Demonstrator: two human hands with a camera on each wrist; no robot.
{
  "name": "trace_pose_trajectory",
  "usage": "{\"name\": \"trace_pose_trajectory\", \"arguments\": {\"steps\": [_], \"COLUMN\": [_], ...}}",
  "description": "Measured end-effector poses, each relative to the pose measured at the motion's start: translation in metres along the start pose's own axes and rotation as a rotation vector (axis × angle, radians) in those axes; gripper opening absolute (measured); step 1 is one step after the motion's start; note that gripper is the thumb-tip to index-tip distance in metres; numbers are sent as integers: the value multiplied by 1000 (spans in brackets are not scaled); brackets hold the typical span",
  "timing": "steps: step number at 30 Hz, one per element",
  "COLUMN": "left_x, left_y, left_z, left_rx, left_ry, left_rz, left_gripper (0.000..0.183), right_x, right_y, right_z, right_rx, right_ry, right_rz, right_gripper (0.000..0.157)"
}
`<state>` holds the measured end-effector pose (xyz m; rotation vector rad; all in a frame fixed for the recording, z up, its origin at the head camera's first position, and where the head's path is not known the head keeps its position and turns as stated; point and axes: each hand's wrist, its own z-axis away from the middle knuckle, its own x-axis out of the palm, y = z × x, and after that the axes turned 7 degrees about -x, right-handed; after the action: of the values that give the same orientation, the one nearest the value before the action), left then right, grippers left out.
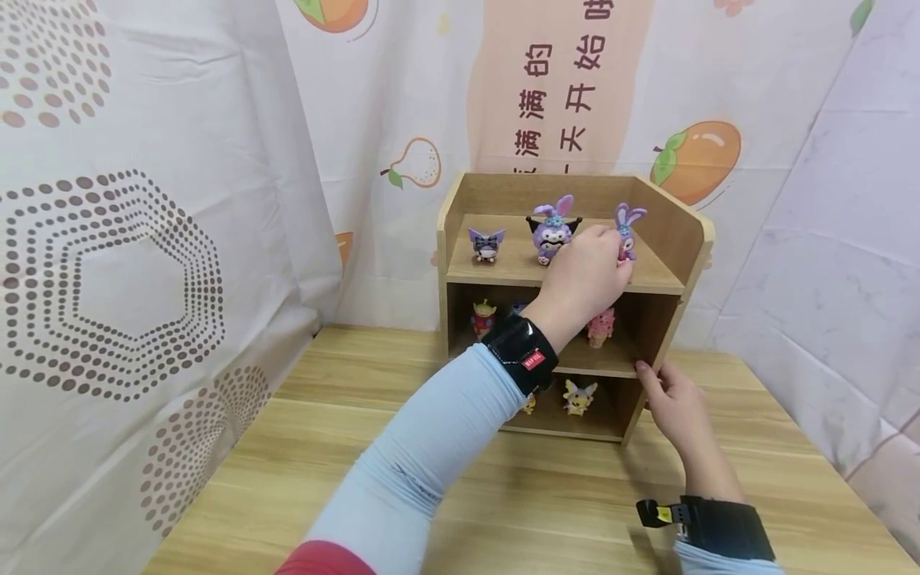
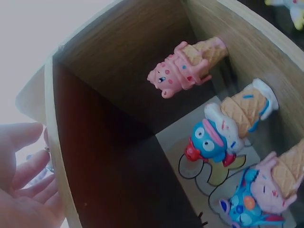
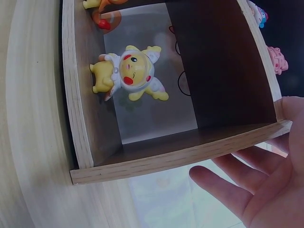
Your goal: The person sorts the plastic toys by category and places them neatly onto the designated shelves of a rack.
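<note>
My left hand point(image 1: 585, 267) reaches over the top tier of a small wooden display shelf point(image 1: 561, 279). Its fingertips pinch a purple long-eared rabbit figurine point(image 1: 627, 228) near the right end; the hand hides part of it. Beside the wrist stands another purple figurine with black horns and rabbit ears point(image 1: 552, 231). A smaller purple-eared figurine point(image 1: 486, 244) is at the left of that tier. Low on the shelf's right side, my right hand point(image 1: 676, 399) grips the side panel, thumb on the front edge point(image 3: 279, 111) and fingers along the outer face.
Ice-cream-cone figurines, one pink point(image 2: 183, 71) and one blue-faced point(image 2: 218, 133), stand in the middle tier. A red figurine point(image 1: 484, 318) is at its left. The bottom tier holds a yellow figurine in a white hood point(image 3: 126, 73). Wood-grain table point(image 1: 561, 495) lies beneath; a printed curtain point(image 1: 388, 96) hangs behind.
</note>
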<state>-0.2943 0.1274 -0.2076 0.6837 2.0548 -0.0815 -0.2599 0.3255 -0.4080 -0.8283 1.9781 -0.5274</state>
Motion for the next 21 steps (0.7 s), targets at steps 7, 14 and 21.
{"name": "trace_pose_trajectory", "arguments": {"steps": [7, 14, 21], "left_x": [3, 9, 15], "left_y": [4, 7, 8], "left_z": [10, 8, 2], "left_rx": [37, 14, 7], "left_ry": [65, 105, 123], "left_rz": [-78, -165, -167], "left_gripper": [32, 34, 30], "right_x": [0, 0, 1], "right_y": [1, 2, 2], "right_z": [1, 2, 2], "right_rx": [-2, 2, 0], "right_ry": [1, -2, 4], "right_rz": [-2, 2, -1], "right_gripper": [54, 54, 54]}}
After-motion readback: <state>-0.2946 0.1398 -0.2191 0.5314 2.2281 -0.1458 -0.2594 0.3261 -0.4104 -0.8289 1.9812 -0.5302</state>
